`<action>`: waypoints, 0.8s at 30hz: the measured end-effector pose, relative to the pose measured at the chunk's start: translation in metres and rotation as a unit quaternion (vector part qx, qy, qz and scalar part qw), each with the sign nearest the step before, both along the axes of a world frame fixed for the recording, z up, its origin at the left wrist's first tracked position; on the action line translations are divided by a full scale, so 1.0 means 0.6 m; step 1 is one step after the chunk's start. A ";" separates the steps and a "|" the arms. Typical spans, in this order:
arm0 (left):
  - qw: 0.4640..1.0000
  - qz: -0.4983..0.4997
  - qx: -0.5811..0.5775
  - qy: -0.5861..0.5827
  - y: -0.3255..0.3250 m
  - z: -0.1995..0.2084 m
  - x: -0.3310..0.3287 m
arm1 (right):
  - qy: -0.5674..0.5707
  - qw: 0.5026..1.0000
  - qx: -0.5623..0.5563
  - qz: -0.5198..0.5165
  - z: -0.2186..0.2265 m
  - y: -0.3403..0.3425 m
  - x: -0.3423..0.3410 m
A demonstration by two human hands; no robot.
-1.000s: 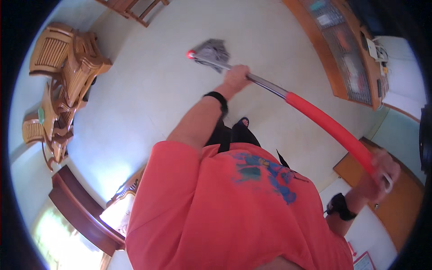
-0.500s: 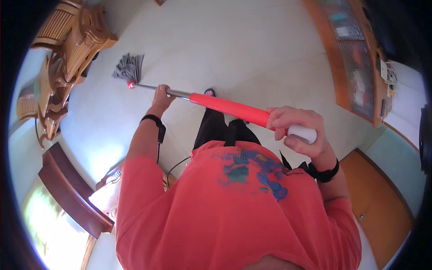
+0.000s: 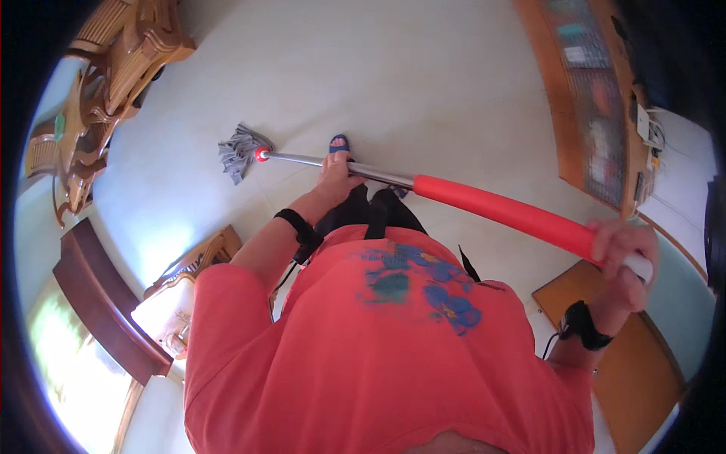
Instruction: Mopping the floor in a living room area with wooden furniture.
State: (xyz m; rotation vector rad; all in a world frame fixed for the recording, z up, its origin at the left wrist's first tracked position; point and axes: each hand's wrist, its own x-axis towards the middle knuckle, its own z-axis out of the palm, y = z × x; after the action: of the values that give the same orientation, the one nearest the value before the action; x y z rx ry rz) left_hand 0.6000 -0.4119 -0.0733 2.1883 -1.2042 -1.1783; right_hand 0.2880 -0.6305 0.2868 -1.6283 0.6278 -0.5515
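Note:
A mop (image 3: 503,211) with a red grip and a metal pole slants across in front of me. Its grey strip head (image 3: 242,153), joined to the pole by a red and white collar, lies on the pale floor at the left. Midway down, my left hand (image 3: 336,180) is closed round the metal pole, the fingers partly hidden by the hand's back. Up at the right, my right hand (image 3: 626,253) wraps the top of the red grip by its white end cap (image 3: 640,268). A sandalled foot (image 3: 339,143) stands just beyond my left hand.
Carved wooden chairs (image 3: 125,72) line the far left. A wooden cabinet with glass doors (image 3: 597,106) runs along the right, cables beside it. An orange-brown door (image 3: 643,348) is at lower right, another wooden chair (image 3: 219,250) at near left. Pale tiled floor (image 3: 393,76) spreads ahead.
The mop head has swept right and nearer to me over the floor. Both hands have moved right with the pole, my right hand farther out from my body and lower.

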 end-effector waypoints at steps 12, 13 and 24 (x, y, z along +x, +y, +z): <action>0.932 -0.309 -0.155 0.111 -0.215 0.093 -0.392 | 0.082 0.922 -0.229 -0.301 0.261 0.187 -0.382; 0.915 -0.350 -0.149 0.136 -0.227 0.102 -0.424 | 0.084 0.915 -0.238 -0.316 0.275 0.224 -0.399; 0.698 -0.629 -0.175 0.293 -0.282 0.121 -0.712 | 0.082 0.926 -0.345 -0.125 0.316 0.247 -0.231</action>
State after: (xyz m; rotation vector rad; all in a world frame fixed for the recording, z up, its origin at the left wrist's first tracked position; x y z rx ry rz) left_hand 0.1727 -0.5810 -0.0009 0.3417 -2.3436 -1.6408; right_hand 0.1497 -0.4823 0.4767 -2.2911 0.8289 -0.8978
